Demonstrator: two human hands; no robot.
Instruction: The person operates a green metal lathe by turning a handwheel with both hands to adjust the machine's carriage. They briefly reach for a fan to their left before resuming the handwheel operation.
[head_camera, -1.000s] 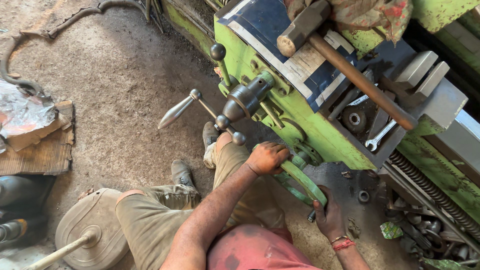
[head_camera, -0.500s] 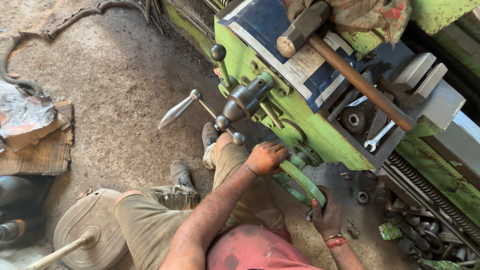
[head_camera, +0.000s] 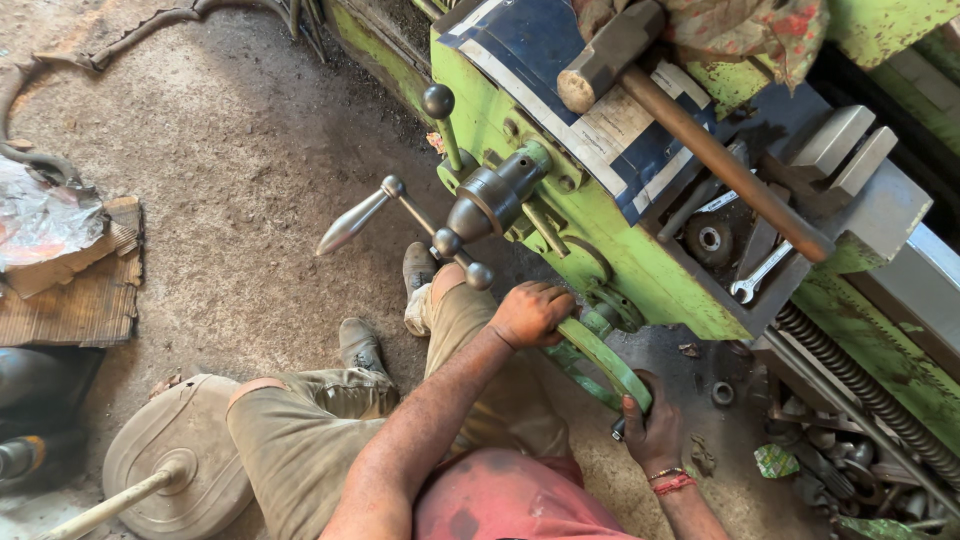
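A: Green handwheel (head_camera: 600, 358), low on the lathe carriage (head_camera: 640, 270) front: rigid cast metal, heavy, likely oily. Rim's the grip.

B: Left hand (head_camera: 530, 312) is clamping the upper rim, right hand (head_camera: 655, 432) gripping the lower edge. Hammer (head_camera: 690, 130) is lying on top.

Two hands grip one green handwheel (head_camera: 600, 358): the left hand (head_camera: 530, 312) at its 10 o'clock, the right hand (head_camera: 652, 432) at its 5 o'clock. One hammer (head_camera: 690, 125) lies on the one green lathe (head_camera: 660, 270) at 1 o'clock. One spanner (head_camera: 758, 274) sits at 3 o'clock in the tray. Two ball-ended levers, one (head_camera: 440, 115) upright, one (head_camera: 462, 258) slanted. One tapered handle (head_camera: 352, 222) at 10 o'clock. Two shoes (head_camera: 418, 268) (head_camera: 360, 345) at centre. One round metal disc (head_camera: 175, 455) at 8 o'clock. One cardboard pile (head_camera: 70, 295) at 9 o'clock.
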